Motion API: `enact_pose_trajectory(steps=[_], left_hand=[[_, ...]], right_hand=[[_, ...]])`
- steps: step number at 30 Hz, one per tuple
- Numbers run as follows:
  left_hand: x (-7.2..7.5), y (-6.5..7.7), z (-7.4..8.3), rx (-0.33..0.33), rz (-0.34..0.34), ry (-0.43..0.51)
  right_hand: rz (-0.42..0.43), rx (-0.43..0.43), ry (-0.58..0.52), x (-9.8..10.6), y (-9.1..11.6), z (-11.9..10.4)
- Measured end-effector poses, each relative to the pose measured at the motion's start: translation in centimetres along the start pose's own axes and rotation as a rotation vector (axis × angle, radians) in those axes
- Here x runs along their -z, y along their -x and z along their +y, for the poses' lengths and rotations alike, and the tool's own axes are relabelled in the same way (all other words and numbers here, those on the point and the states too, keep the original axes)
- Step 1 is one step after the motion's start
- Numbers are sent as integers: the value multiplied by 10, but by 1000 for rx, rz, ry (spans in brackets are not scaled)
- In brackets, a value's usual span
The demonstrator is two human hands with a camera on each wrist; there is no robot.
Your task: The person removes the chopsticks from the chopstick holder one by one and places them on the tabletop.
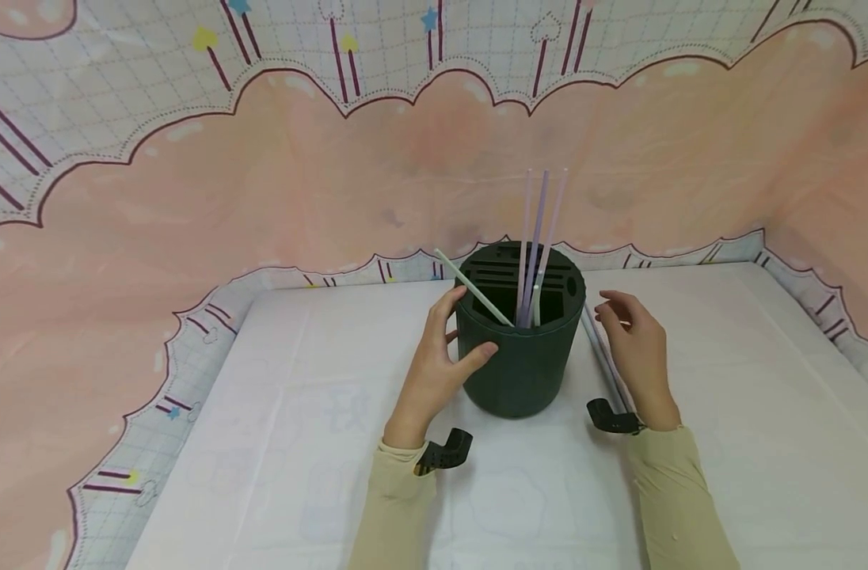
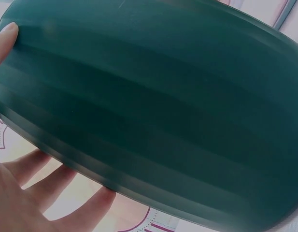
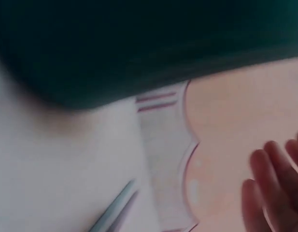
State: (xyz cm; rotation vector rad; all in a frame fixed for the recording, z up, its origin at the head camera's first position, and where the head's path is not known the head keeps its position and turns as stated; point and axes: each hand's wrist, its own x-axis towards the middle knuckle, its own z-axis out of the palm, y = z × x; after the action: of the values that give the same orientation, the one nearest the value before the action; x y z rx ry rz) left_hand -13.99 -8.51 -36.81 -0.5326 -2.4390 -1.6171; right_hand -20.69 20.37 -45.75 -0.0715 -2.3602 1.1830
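A dark green round holder (image 1: 519,376) with a slotted top stands on the table, and my left hand (image 1: 434,368) grips its left side. The thumb lies across the front near the rim; the fingers (image 2: 93,210) press along the far side in the left wrist view. Several thin straws stand in its front compartment, among them a purple straw (image 1: 539,229) and a pale green straw (image 1: 473,286) leaning left over the rim. My right hand (image 1: 635,348) hovers right of the holder with loosely bent fingers and nothing in them. Beneath it lie straws (image 3: 115,205), partly hidden by the hand and wrist camera in the head view.
A white cloth covers the table (image 1: 320,443). Behind it hangs a peach curtain (image 1: 298,182) with scalloped, patterned edges, which also closes off the left and right sides. Black cameras (image 1: 448,450) are strapped to both wrists.
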Motion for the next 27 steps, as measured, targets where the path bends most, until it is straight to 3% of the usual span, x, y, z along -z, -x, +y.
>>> enact_pose_trajectory(steps=[3,5,6,10,13,19,23,27], left_hand=[[3,2,16,14,-4,10],[3,2,18,21,-2,10],[3,2,17,18,-1,7],[-3,-2,-4,9,7,-5],[-4,-3,-7,-4,11,-7],[-5,-4,-7,-17,19,-19],[-6,-4,-7,-16,23,-21],[-6,-4,-8,-5,22,-24]], right_hand=[[53,34,-115,17,7,-54],[76,61,-183,29,14,-92],[98,91,-210,31,16,-101],[134,167,-312,33,17,-116],[146,232,-385,35,19,-124],[103,360,-494,43,29,-163],[71,410,-485,43,33,-177],[23,428,-408,40,32,-174]])
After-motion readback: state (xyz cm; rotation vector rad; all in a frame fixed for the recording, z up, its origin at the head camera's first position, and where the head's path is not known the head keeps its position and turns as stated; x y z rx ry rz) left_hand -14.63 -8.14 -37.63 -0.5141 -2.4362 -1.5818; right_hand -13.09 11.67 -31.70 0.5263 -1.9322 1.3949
